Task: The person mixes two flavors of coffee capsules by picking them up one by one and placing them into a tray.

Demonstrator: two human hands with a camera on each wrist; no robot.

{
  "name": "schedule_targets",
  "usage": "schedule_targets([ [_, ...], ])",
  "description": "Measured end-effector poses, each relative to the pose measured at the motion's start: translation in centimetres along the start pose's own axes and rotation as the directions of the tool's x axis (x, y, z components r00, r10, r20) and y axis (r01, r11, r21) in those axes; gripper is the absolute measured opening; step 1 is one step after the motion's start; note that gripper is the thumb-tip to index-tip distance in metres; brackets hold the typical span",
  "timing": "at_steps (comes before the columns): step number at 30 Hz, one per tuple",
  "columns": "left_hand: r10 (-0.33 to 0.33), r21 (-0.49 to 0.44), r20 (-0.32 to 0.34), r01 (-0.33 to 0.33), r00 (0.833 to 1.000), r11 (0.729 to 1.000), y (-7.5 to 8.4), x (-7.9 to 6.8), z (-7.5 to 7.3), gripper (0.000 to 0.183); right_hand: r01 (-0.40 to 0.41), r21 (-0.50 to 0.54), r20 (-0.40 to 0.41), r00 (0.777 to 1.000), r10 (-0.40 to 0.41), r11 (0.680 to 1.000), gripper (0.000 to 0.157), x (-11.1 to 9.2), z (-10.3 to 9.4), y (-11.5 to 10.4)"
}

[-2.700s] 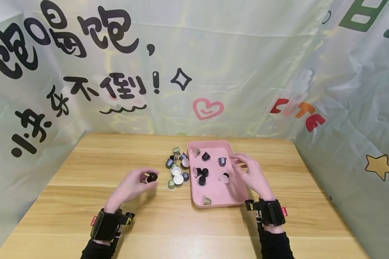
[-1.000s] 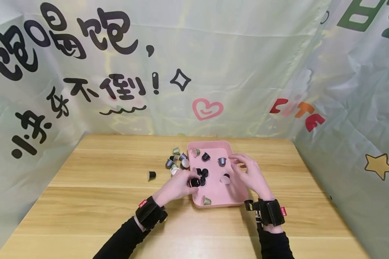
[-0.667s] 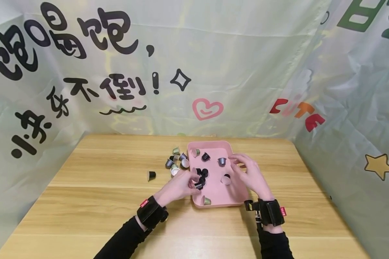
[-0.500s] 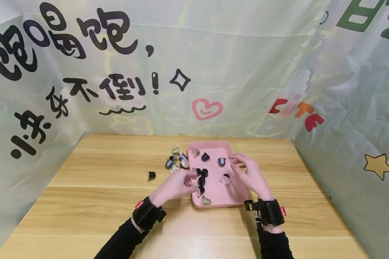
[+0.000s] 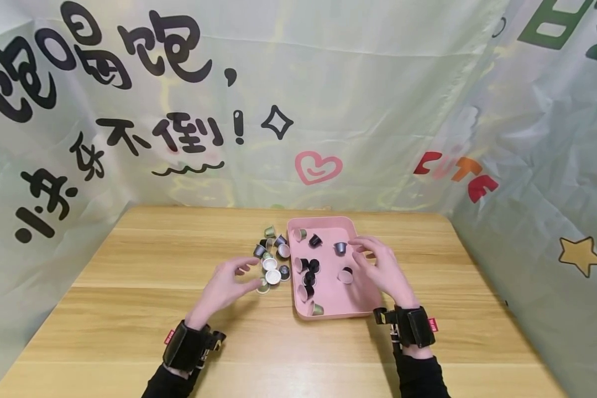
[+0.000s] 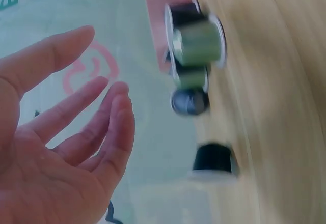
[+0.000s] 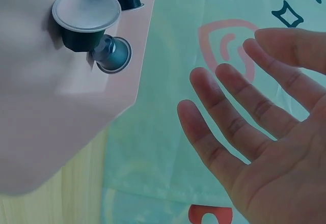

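Observation:
My left hand (image 5: 224, 290) is over the table with fingers spread loosely, holding nothing. Beside it in the left wrist view lie a black coffee capsule (image 6: 214, 158), apart from the others, and a green capsule (image 6: 198, 43) at the near end of the pile. The head view hides that lone black capsule behind the hand. My right hand (image 5: 385, 271) hovers by the right rim of the pink tray (image 5: 368, 307), fingers relaxed and holding nothing. A blue-grey capsule (image 5: 340, 248) sits nearest its fingertips. Several black capsules, one of them lowest (image 5: 308, 292), lie along the tray's left side.
A loose pile of capsules, with a white-lidded one (image 5: 273, 276) among them, touches or nearly touches the tray's left wall. Another green capsule (image 5: 317, 309) lies in the tray's front left corner. Printed cloth (image 5: 378, 99) hangs behind the wooden table (image 5: 179, 232).
My left hand carried a black capsule from the left into the tray and let go of it there. It has since drawn back left, above the table. My right hand has barely moved.

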State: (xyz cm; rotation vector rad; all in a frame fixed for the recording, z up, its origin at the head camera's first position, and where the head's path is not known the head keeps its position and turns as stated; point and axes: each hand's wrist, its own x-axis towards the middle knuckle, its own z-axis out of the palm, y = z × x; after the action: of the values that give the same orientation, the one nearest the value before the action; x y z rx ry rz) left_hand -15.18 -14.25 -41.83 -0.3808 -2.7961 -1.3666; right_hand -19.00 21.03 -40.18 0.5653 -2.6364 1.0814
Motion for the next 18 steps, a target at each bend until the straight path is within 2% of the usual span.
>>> schedule_targets([
  [7,0.028,0.054,-0.065,-0.025,0.998,0.998,-1.2,-0.3,-1.5,0.056,0.012,0.0,0.007,1.0,-0.012,1.0,0.03,0.0,0.2,-0.1],
  [18,-0.009,0.075,-0.09,0.016,0.996,0.997,-1.6,-0.3,-2.0,0.055,0.044,-0.007,0.035,0.998,-0.044,0.999,0.03,0.4,0.2,-0.7],
])
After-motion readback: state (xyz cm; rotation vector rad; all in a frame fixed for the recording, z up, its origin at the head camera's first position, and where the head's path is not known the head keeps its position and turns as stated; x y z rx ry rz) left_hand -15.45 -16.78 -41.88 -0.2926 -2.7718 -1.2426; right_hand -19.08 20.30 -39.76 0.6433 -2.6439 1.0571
